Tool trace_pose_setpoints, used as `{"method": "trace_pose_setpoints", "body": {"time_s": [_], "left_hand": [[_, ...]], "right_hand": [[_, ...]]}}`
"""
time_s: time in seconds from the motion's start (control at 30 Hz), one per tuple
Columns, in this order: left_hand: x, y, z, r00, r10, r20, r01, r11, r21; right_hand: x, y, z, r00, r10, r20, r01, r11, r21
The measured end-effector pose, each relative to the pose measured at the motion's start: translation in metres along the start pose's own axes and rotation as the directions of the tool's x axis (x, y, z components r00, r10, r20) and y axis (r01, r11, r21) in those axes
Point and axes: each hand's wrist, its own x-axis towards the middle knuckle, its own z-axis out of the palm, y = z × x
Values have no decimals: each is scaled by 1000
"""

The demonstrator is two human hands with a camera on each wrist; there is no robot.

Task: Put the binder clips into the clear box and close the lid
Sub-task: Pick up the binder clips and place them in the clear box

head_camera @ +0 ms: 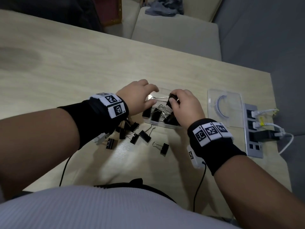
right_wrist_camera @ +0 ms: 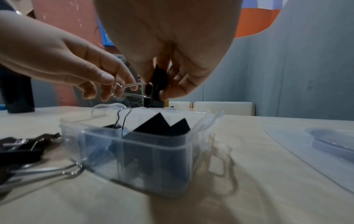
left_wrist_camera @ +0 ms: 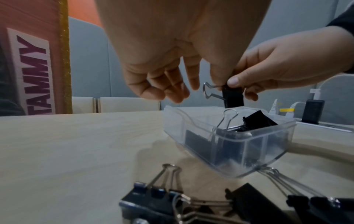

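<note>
My right hand (head_camera: pixel 172 98) pinches the black body of a binder clip (head_camera: pixel 172 101) over the open clear box (head_camera: pixel 165 125). Its wire handles point left toward my left hand (head_camera: pixel 154 96). The left wrist view shows that hand's fingers (left_wrist_camera: pixel 168 92) loosely curled, with the thumb against the wire and no pinch. Several clips (head_camera: pixel 156 114) lie inside the box (left_wrist_camera: pixel 229 144). Several more clips (head_camera: pixel 145 134) lie loose on the table in front of it, under my left wrist. The right wrist view shows the held clip (right_wrist_camera: pixel 158 78) just above the box (right_wrist_camera: pixel 153 151).
The clear lid (head_camera: pixel 226 106) lies flat to the right of the box. Beyond it a grey power strip (head_camera: pixel 252 129) with plugged white cables sits at the table's right edge. Thin black cables run from my wrists toward my body.
</note>
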Motion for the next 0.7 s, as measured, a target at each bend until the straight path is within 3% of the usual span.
{"method": "trace_pose_setpoints", "body": {"time_s": [0.17, 0.33, 0.47, 0.57, 0.63, 0.7], "left_hand": [[2, 11, -8, 994, 107, 22, -106, 993, -49], [4, 3, -17, 998, 25, 51, -10, 959, -282], [3, 2, -17, 999, -18, 44, 36, 899, -436], [2, -1, -13, 994, -107, -6, 83, 798, -598], [1, -3, -8, 994, -112, 15, 98, 785, -612], [1, 0, -4, 997, -68, 36, 77, 822, -564]], "right_hand": [[0, -6, -2, 998, -22, 56, 14, 991, 130], [-5, -7, -5, 993, 14, 118, -58, 923, 380], [-6, -4, -1, 989, 70, 132, -125, 870, 476], [-6, -7, 0, 973, 171, 154, -230, 718, 657], [-6, -9, 2, 966, 185, 181, -259, 669, 697], [-8, -8, 5, 964, 168, 205, -263, 698, 666]]}}
